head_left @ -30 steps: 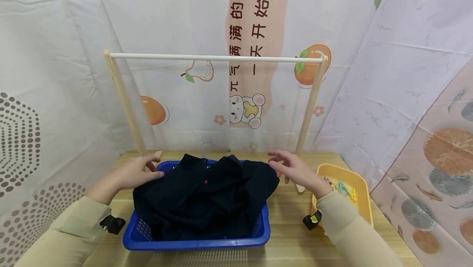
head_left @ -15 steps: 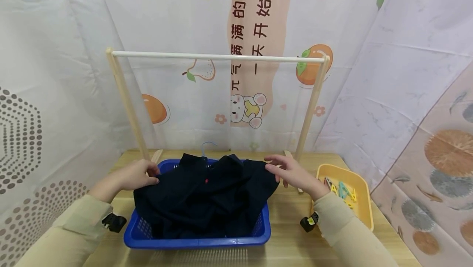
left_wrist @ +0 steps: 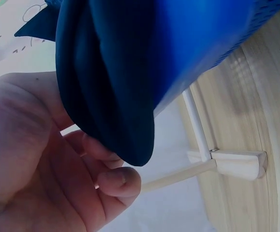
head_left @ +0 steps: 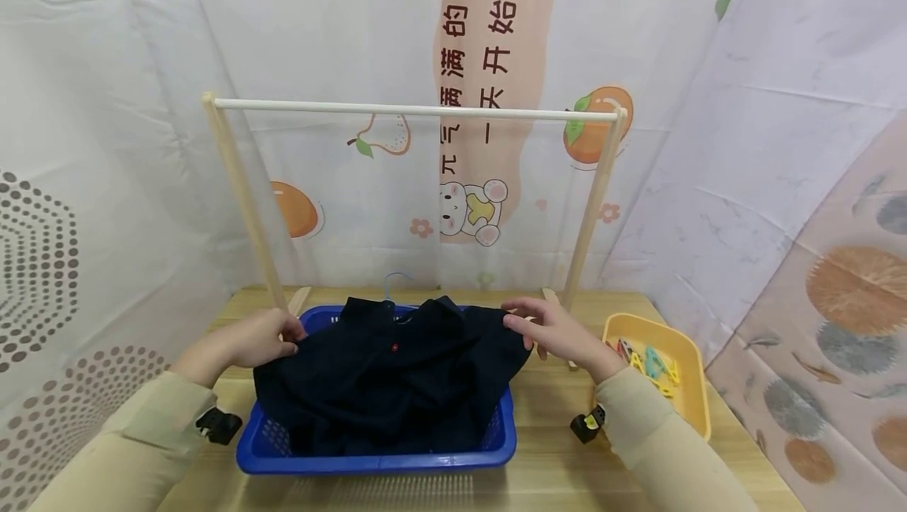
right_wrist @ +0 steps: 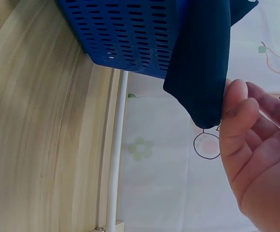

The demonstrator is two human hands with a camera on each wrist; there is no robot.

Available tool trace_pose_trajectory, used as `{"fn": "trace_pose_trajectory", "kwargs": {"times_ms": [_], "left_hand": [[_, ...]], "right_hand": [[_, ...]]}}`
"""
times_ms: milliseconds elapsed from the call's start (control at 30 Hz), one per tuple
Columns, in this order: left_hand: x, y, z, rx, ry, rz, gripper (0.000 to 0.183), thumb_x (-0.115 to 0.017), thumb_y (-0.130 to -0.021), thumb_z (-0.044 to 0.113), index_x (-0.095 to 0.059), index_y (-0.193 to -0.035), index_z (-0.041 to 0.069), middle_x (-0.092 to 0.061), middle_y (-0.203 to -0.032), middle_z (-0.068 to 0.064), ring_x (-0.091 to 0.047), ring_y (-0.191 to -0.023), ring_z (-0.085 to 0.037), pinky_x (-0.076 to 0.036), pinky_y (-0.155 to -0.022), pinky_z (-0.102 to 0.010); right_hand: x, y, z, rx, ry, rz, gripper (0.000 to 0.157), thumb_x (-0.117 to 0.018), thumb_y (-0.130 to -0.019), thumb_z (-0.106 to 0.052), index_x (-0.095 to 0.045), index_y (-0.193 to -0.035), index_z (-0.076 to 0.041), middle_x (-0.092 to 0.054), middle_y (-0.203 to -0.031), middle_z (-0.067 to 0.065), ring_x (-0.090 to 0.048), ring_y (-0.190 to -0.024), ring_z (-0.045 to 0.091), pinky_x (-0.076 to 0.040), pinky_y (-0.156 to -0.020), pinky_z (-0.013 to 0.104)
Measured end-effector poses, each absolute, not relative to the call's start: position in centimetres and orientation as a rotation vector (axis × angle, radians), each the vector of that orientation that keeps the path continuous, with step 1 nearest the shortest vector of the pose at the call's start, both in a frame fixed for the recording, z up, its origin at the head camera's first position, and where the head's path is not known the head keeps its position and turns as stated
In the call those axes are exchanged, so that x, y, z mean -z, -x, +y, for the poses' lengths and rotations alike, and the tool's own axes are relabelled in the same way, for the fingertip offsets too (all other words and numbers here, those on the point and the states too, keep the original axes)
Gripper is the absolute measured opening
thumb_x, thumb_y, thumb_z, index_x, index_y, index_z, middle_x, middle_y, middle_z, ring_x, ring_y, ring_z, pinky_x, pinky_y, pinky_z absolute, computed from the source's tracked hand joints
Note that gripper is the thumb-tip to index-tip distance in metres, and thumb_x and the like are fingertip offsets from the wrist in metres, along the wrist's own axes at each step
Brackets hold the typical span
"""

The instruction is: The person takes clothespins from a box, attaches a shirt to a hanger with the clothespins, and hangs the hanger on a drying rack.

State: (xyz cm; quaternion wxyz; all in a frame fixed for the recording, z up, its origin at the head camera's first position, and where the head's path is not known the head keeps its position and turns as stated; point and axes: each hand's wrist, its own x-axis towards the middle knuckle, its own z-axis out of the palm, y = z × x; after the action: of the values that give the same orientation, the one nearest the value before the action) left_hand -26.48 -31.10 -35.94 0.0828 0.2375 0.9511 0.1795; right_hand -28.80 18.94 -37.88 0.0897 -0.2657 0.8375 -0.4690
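Observation:
A dark navy collared shirt [head_left: 397, 386] with a small red emblem lies over the blue plastic basket [head_left: 383, 464]. From its neckline rises the blue hook of a hanger [head_left: 398, 276]; the rest of the hanger is hidden inside. My left hand [head_left: 258, 337] pinches the shirt's left-side sleeve, its fingers curled at the cloth in the left wrist view. At the opposite sleeve is my right hand [head_left: 556, 331], its fingers loosely extended. In the right wrist view, thumb and fingertips sit right at the edge of the sleeve [right_wrist: 203, 72].
Behind the basket stands a wooden rack with a white rail [head_left: 418, 109]. A yellow tray [head_left: 693, 386] at the right holds several coloured clips [head_left: 655, 364]. Printed curtains [head_left: 340, 31] surround the wooden table [head_left: 546, 449].
My left thumb and fingers have closed in on the sleeve. My right hand has shifted slightly left over the other sleeve. The shirt and basket have hardly moved.

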Motion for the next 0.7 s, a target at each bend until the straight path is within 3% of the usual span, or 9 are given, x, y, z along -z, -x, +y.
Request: {"fn": "trace_pose_trajectory", "kwargs": {"times_ms": [167, 367, 700], "left_hand": [[36.17, 26.51, -31.32, -0.540, -0.722, 2.831, 0.006, -0.073, -0.090, 0.005, -0.070, -0.090, 0.010, -0.062, -0.083, 0.006, -0.054, -0.077, -0.015, -0.049, -0.073, -0.040], [36.40, 26.61, -31.37, -0.555, -0.724, 2.795, 0.006, -0.075, -0.089, 0.007, -0.071, -0.089, 0.012, -0.060, -0.082, 0.005, -0.053, -0.076, -0.017, -0.047, -0.071, -0.039], [36.53, 26.77, -31.41, -0.534, -0.816, 2.782, 0.016, -0.072, -0.091, 0.004, -0.065, -0.083, 0.016, -0.055, -0.078, 0.008, -0.050, -0.072, -0.012, -0.043, -0.068, -0.034]], "right_hand": [[37.80, 28.79, 18.82, 1.381, 0.812, 2.515, 0.045, -0.058, -0.106, -0.030, -0.055, -0.142, -0.003, -0.065, -0.119, 0.015, -0.060, -0.067, 0.032, -0.051, -0.047, 0.041], [38.18, 28.85, 19.10, 1.364, 0.818, 2.528, 0.047, -0.059, -0.106, -0.029, -0.054, -0.141, 0.000, -0.065, -0.118, 0.017, -0.059, -0.063, 0.020, -0.050, -0.045, 0.039], [38.01, 29.02, 19.03, 1.381, 0.813, 2.512, 0.048, -0.058, -0.106, -0.030, -0.053, -0.142, 0.002, -0.067, -0.116, 0.018, -0.060, -0.064, 0.020, -0.051, -0.045, 0.037]]}}
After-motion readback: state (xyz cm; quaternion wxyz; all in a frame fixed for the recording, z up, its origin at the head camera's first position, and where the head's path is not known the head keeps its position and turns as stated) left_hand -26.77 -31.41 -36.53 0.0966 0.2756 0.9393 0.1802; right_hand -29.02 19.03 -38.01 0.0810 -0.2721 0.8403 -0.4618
